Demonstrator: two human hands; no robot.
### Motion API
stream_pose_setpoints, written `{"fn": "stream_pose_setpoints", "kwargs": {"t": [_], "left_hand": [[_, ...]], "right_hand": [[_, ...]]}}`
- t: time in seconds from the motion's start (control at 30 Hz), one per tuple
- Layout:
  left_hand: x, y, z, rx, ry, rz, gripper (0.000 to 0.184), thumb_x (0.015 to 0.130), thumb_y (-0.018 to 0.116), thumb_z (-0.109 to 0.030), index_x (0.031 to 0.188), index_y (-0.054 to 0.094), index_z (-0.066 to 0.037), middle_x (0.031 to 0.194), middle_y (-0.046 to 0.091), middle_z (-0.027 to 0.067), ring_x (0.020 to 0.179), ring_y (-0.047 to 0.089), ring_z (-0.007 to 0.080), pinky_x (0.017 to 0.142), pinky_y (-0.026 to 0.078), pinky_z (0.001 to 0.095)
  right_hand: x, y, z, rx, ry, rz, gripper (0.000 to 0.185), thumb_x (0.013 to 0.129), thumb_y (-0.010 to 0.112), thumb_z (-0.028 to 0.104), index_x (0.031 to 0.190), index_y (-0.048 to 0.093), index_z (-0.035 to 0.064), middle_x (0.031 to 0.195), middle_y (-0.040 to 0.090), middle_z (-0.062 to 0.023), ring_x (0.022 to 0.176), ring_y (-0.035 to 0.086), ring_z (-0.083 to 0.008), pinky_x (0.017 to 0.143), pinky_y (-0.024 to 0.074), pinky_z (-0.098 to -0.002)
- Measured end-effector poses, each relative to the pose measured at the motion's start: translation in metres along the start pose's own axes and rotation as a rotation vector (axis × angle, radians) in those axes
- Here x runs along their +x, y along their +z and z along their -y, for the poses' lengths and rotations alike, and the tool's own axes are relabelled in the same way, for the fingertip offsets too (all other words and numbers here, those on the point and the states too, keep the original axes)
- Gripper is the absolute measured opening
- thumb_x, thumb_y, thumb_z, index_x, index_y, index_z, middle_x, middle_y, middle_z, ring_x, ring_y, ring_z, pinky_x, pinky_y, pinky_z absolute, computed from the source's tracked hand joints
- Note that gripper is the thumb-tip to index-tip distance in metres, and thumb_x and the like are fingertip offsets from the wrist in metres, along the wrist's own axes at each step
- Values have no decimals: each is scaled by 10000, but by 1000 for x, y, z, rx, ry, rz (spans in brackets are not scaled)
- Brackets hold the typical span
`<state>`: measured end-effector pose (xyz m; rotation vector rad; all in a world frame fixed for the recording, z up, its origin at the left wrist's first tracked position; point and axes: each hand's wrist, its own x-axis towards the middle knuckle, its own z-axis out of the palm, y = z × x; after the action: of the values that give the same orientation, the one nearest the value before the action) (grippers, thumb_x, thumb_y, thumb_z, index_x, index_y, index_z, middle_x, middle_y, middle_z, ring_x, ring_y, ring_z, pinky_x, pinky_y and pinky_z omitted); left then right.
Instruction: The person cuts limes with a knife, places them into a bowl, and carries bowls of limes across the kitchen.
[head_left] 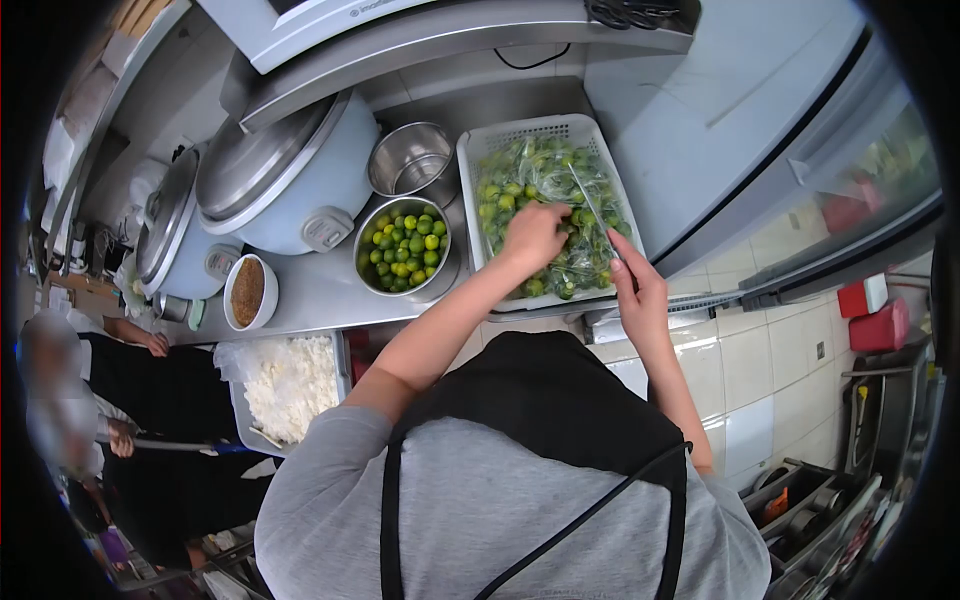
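Note:
A white perforated plastic basket [466, 190] stands before me, filled with small green limes [508, 200], cut pieces and clear plastic wrap [545, 170]. Over its middle is my left hand [536, 238], its fingers curled down against the contents; what they pinch is hidden. My right hand [640, 290], at the basket's right side, is closed around a knife [590, 200]. Its thin blade points up and away over the limes. Left of the basket, a steel pot [447, 265] holds whole green and yellowish limes [405, 250].
Behind the lime pot sits another steel pot [410, 160]. Two large lidded cookers [290, 180] stand left, near a white bowl of brown grains [250, 292]. A tub of white rice [292, 385] is lower left, beside another person [150, 400]. A glass-doored cabinet [800, 170] borders the right.

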<state>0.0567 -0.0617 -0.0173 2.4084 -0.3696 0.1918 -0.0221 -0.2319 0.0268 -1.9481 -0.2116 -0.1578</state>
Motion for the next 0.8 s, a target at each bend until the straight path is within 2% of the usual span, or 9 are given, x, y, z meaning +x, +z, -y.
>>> {"fn": "stream_pose_setpoints", "kwargs": {"t": [0.03,0.07,0.1,0.17,0.23,0.33,0.6,0.67,0.8], "left_hand": [[-2,-14,-3,-205,-109,-19,317,638,653,-92,941,587,-32,770,595,108,766,566,218,663,472,322],[3,-14,16,-337,-23,-69,305,687,644,-91,978,570,-36,812,587,90,753,572,156,601,474,286],[-3,-34,6,-868,-242,-14,240,753,603,-67,984,562,-19,892,568,84,806,564,140,649,482,262],[-13,-55,2,-1307,-337,-10,235,781,571,-38,1010,538,7,938,550,90,841,567,175,737,486,274],[-22,-61,-2,-1366,-321,-39,242,784,566,-30,1018,527,19,932,553,89,850,566,174,773,479,280],[-28,-64,-1,-1428,-278,-100,251,784,562,-19,1026,515,29,928,559,86,859,565,169,810,473,290],[-33,-69,2,-1393,-190,-241,205,769,582,-17,964,531,22,883,581,72,829,569,134,785,474,281],[-35,-65,3,-1173,-241,-211,207,754,605,-21,948,541,7,855,583,55,800,562,106,743,462,238],[-49,-50,-21,-1144,-236,-55,217,724,632,2,927,557,-8,853,579,20,752,542,76,711,446,198]], "right_hand": [[-1,0,0,5,3,-12,291,856,467,112,1138,499,50,1072,551,-165,941,562,-240,783,429,-293],[-3,1,-1,41,12,-10,289,855,467,109,1136,502,52,1071,552,-164,943,561,-234,785,427,-286],[-6,1,-1,76,21,-6,287,854,467,106,1134,505,53,1071,553,-163,946,560,-227,787,425,-278],[-10,7,0,88,3,-2,285,854,468,106,1132,508,53,1029,567,-154,883,564,-209,754,427,-269],[-12,14,2,96,-24,10,283,854,470,106,1129,511,53,987,581,-145,820,568,-191,721,428,-259],[-14,24,7,120,-53,75,280,851,476,105,1125,519,63,765,548,-97,601,448,-155,590,389,-250],[-9,33,12,16,-129,130,293,848,476,100,1137,517,82,659,483,-97,561,430,-175,552,376,-273],[-3,36,11,-17,-173,115,294,847,476,100,1138,517,83,648,473,-96,550,422,-177,544,372,-278],[16,42,9,-17,-139,68,292,846,477,104,1134,520,79,645,474,-99,543,425,-183,540,372,-276]]}}
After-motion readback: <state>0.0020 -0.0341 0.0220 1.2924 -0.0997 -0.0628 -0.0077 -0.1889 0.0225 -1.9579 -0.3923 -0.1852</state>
